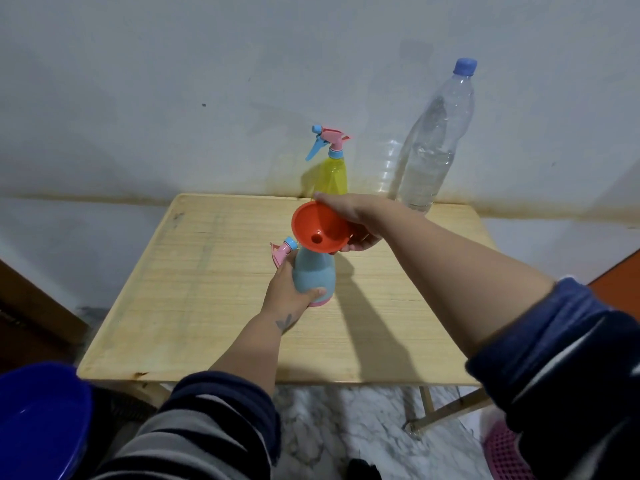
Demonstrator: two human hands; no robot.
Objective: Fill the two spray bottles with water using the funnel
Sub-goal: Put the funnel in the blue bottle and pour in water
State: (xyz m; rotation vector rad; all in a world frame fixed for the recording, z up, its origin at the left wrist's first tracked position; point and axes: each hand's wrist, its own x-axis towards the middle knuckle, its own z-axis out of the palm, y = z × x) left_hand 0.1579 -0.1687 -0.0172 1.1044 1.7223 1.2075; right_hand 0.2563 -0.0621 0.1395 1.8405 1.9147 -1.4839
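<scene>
**Funnel spout meets blue bottle neck**

The right hand (pixel 349 220) grips the orange funnel (pixel 317 230) by its rim, directly at 12 o'clock above the blue spray bottle (pixel 314 275). The left hand (pixel 287 292) clasps this upright bottle at table (pixel 207 306) centre. The spout points down along the bottle's axis; seating cannot be told.

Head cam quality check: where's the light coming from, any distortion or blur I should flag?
Head view: hard shadows from the right hand and blue spray bottle run toward the camera across the table, so the light sits high near the wall; wide-angle bend bows the table edges and leans the water bottle; sleeves and the blue basin at the frame edge look soft.
</scene>
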